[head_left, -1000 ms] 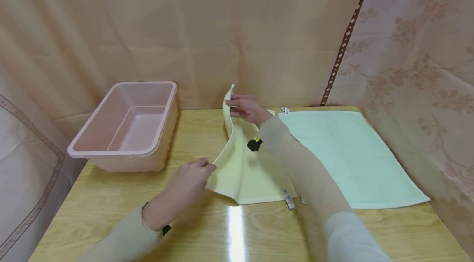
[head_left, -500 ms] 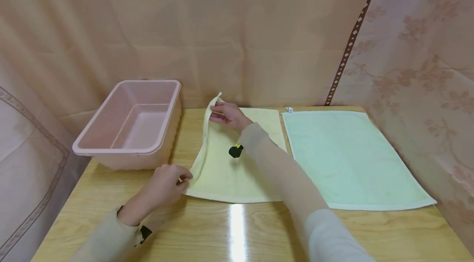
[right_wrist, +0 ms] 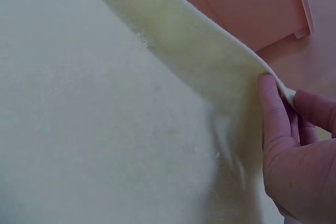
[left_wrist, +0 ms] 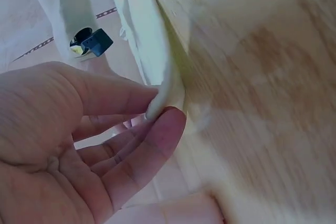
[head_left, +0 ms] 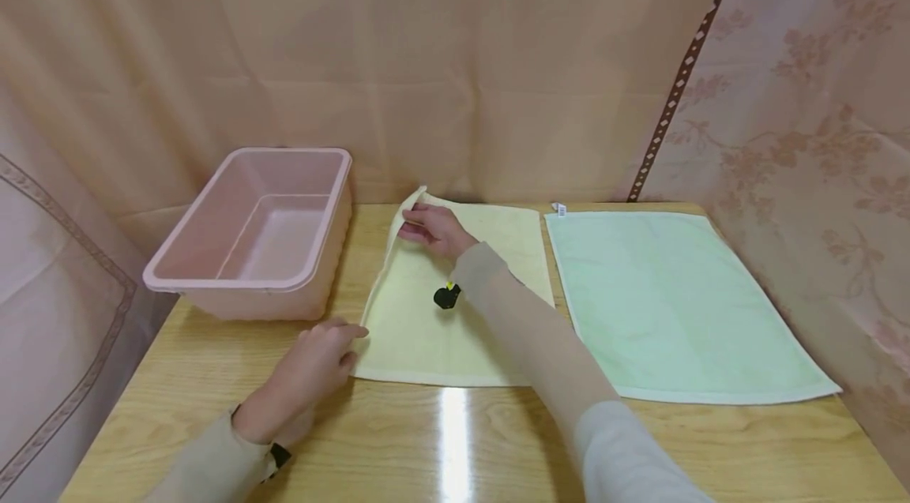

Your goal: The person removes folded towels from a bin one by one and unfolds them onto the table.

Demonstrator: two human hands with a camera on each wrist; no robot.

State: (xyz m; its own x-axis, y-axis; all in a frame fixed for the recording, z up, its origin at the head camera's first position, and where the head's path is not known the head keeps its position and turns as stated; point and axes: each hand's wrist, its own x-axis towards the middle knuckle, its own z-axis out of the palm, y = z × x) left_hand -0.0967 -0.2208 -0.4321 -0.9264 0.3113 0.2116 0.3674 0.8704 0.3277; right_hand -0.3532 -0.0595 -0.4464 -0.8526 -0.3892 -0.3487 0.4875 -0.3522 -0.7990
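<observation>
A pale yellow towel (head_left: 490, 242) lies spread on the table, its left edge lifted along its length. Near the towel's front left corner, my left hand (head_left: 313, 365) pinches that edge. In the left wrist view the towel's edge (left_wrist: 165, 90) runs between thumb and fingertips. My right hand (head_left: 437, 230) holds the far left corner, which stands up off the tabletop. Up close in the right wrist view, the raised border (right_wrist: 231, 51) is gripped between thumb and fingers. A light green towel (head_left: 668, 305) lies flat to the right, close beside the yellow one.
A pink plastic basin (head_left: 284, 304) stands at the back left, with nothing in it. The wooden table (head_left: 370, 440) ends at the back against a beige curtain (head_left: 398, 76). A patterned curtain (head_left: 817, 171) hangs along the right side.
Both hands have moved left and drawn the yellow towel's left edge over, so the towel now lies flatter and wider. The raised edge has come down lower.
</observation>
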